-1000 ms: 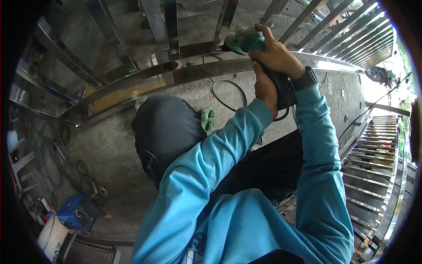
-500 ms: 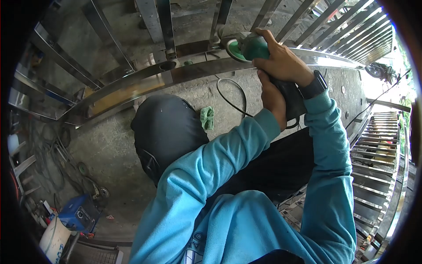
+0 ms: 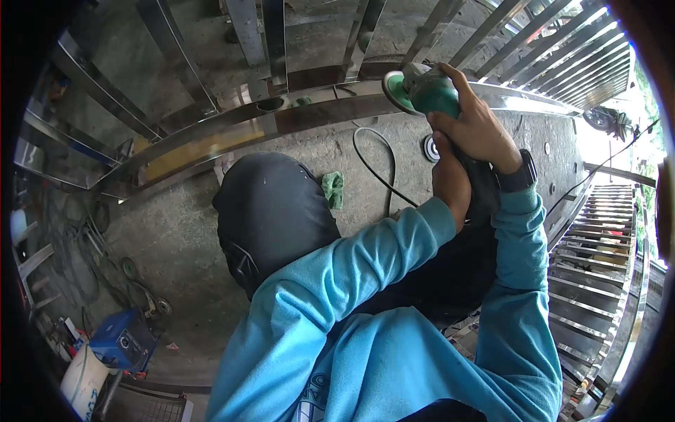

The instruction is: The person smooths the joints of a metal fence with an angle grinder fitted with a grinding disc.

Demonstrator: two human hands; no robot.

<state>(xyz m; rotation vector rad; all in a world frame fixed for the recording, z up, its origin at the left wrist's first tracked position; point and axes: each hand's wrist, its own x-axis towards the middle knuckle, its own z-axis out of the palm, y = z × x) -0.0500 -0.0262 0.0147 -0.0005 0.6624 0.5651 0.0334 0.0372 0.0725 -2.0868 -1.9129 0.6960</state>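
Note:
A green and black angle grinder [image 3: 436, 97] is held in both hands over the curved shiny metal rail [image 3: 316, 116]. Its round disc [image 3: 399, 93] is tilted at the rail's edge; whether it touches is not clear. My right hand [image 3: 481, 130], with a black watch at the wrist, wraps the grinder's green front body. Just below it, my left hand [image 3: 451, 181] grips the black rear part. Part of the left fingers is hidden behind the tool.
Upright metal bars [image 3: 275, 42] rise from the rail. A green cloth [image 3: 333, 190], a black cable [image 3: 391, 165] and a round disc [image 3: 430, 148] lie on the floor. A blue machine [image 3: 123, 341] and white bucket [image 3: 84, 380] stand lower left. A slatted metal frame [image 3: 590, 281] is right.
Both hands and the grinder have shifted right and slightly down in view, along the rail. The round disc on the floor has come into sight beside the hands.

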